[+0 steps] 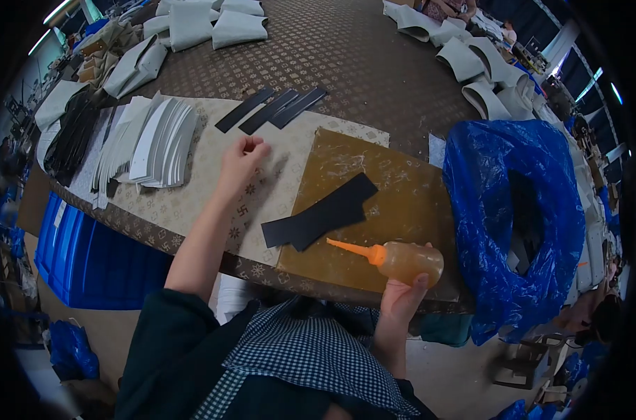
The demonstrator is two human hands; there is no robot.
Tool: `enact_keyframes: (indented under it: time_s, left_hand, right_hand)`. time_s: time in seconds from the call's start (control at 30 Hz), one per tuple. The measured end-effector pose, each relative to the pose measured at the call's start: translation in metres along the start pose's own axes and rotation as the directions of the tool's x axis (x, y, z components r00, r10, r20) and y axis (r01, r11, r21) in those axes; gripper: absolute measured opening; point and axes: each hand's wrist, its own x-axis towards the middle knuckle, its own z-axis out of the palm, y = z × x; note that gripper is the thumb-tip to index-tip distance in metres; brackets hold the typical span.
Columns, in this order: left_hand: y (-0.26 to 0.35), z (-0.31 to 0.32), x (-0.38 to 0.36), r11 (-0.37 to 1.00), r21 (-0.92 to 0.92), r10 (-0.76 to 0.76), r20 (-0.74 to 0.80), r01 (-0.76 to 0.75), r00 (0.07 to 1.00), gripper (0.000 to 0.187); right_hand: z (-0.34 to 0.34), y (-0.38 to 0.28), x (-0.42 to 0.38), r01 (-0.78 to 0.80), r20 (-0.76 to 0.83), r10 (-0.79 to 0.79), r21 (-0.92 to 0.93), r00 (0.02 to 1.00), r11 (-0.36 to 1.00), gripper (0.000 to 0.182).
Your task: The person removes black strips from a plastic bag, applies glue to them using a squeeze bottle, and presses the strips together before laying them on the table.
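Observation:
My right hand [403,297] is wrapped round a squeeze bottle [410,262] of amber liquid, its long orange nozzle tilted left over the brown board [409,189]. Below the nozzle's level of height in view, two or more black strips [321,210] overlap crosswise on that board, partly over its left edge. My left hand [242,157] is closed above the patterned cream sheet, fingers curled in, with nothing showing in them. Just beyond it lie several dark glossy strips [269,110], side by side at a slant.
Stacks of white strips [165,143] and a black bundle [71,133] lie at the left. A blue plastic bag [465,210] gapes at the right, and a blue crate [94,259] stands below the table's left edge. Folded pale pieces [192,24] line the far side; another person sits there.

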Motion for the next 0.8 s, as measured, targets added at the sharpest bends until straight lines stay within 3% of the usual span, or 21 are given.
enact_keyframes:
  time_s: [0.17, 0.27, 0.3, 0.4, 0.5, 0.8]
  left_hand:
    - [0.005, -0.033, -0.093, 0.989, 0.132, -0.115, 0.349, 0.073, 0.93, 0.024]
    - [0.007, -0.031, -0.117, 0.987, 0.078, -0.158, 0.366, 0.139, 0.917, 0.026]
    - [0.004, -0.03, -0.12, 0.994, 0.078, -0.099, 0.386, 0.074, 0.917, 0.024]
    - [0.002, -0.032, -0.126, 0.927, -0.087, -0.29, 0.446, 0.364, 0.847, 0.021]
    - [0.003, -0.032, -0.143, 0.834, -0.238, -0.361, 0.448, 0.498, 0.818, 0.017]
    - [0.01, -0.035, -0.167, 0.733, -0.397, -0.37, 0.448, 0.552, 0.814, 0.019]
  right_hand:
    - [0.003, 0.0, 0.001, -0.009, -0.029, 0.008, -0.032, 1.0, 0.999, 0.087]
    - [0.002, 0.0, 0.001, -0.004, -0.025, 0.003, -0.035, 1.0, 0.999, 0.087]
    - [0.0, 0.002, 0.001, -0.004, -0.018, 0.003, -0.031, 1.0, 1.0, 0.086]
    - [-0.002, 0.0, 0.002, 0.007, -0.015, -0.008, -0.027, 1.0, 1.0, 0.084]
    - [-0.001, -0.004, 0.002, 0.048, -0.019, -0.049, -0.049, 0.999, 0.998, 0.082]
    - [0.025, -0.007, 0.021, 0.245, -0.026, -0.266, -0.308, 0.964, 0.919, 0.075]
